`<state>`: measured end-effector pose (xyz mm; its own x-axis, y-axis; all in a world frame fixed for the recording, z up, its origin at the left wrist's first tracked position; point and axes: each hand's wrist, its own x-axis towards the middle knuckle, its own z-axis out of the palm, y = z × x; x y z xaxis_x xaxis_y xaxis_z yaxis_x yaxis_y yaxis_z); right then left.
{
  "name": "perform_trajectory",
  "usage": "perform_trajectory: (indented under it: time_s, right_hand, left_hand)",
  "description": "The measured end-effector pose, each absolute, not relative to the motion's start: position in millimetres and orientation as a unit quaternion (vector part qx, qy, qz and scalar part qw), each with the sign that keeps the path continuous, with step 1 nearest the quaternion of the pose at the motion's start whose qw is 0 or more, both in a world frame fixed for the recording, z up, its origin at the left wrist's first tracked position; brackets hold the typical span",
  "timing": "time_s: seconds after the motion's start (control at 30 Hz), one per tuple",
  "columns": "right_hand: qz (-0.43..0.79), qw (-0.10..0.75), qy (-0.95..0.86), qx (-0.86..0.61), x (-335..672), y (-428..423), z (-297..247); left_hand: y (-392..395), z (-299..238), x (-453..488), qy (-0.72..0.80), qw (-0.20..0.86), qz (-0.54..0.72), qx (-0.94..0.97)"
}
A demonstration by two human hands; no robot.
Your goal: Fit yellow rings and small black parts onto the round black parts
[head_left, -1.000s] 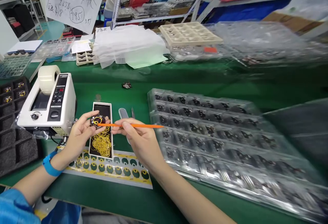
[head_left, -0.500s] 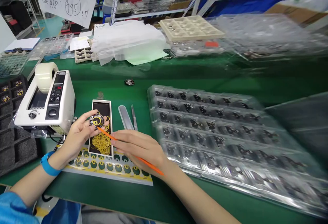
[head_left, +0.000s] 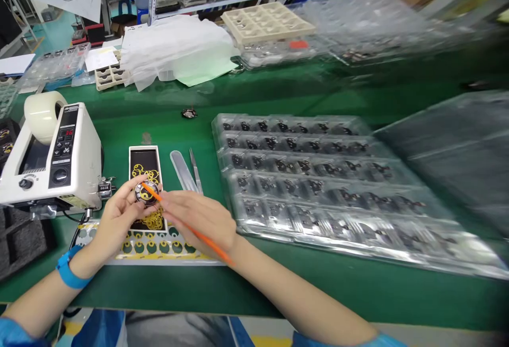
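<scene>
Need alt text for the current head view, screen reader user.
The left hand holds a small round part above a white-rimmed box of yellow pieces while the right hand holds an orange stick to the part. A tape dispenser stands left; a clear tray of dark parts lies right.

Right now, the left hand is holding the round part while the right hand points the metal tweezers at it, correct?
Not quite: the right hand points an orange stick at it; the metal tweezers lie on the green table. The left hand does hold the round part. The head view shows this.
</scene>
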<state>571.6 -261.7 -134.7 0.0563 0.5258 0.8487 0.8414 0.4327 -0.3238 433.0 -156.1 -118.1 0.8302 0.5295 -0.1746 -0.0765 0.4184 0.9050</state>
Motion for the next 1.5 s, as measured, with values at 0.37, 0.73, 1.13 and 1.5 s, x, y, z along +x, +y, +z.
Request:
perform_trajectory:
  time_s: [0.37, 0.73, 1.13, 1.5]
  right_hand:
    - [0.018, 0.611, -0.58, -0.539, 579, -264, -140]
    - [0.332, 0.733, -0.269, -0.529, 608, -251, -144]
    - [0.393, 0.609, -0.395, -0.564, 582, -253, -140]
    - [0.028, 0.531, -0.548, -0.646, 562, -253, -155]
  left_hand:
    - [-148, -124, 439, 0.301, 0.793, 0.159, 0.505]
    - [-154, -119, 440, 0.292, 0.702, 0.147, 0.633]
    - [-153, -128, 441, 0.314, 0.693, 0.18, 0.623]
    - [-164, -126, 438, 0.251, 0.649, 0.218, 0.684]
